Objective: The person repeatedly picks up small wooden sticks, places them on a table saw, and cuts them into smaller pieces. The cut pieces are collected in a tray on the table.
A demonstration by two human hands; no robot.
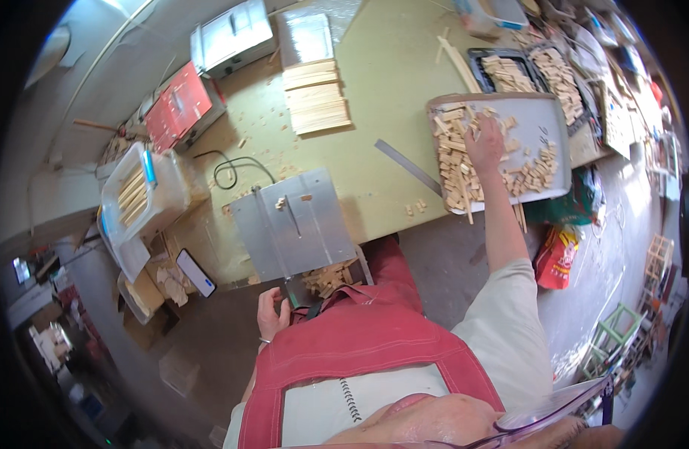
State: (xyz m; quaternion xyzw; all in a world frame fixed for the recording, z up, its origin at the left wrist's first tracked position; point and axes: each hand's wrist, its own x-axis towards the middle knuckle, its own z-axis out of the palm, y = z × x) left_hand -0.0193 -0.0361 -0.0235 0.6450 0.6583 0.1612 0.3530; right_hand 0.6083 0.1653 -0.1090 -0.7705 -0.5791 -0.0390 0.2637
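My right hand [486,144] reaches over a white tray [535,120] at the right of the table, fingers apart and touching small wooden blocks [453,161] piled along its left side. Whether a block sits under the fingertips is hidden. My left hand [272,314] hangs by the table's front edge, fingers loosely bent, thumb apart, with nothing visible in it. Just beyond it lies a grey metal saw table [292,224] with a slot and a few small wood pieces on top. Wooden offcuts [331,278] fill a space below its front edge.
Stacked wooden strips [316,97] lie at the back, a steel ruler [408,166] left of the tray. Black trays of blocks [507,73] stand behind it. At the left are a plastic bin of strips [138,194], a phone [196,273] and a red-topped machine [181,107].
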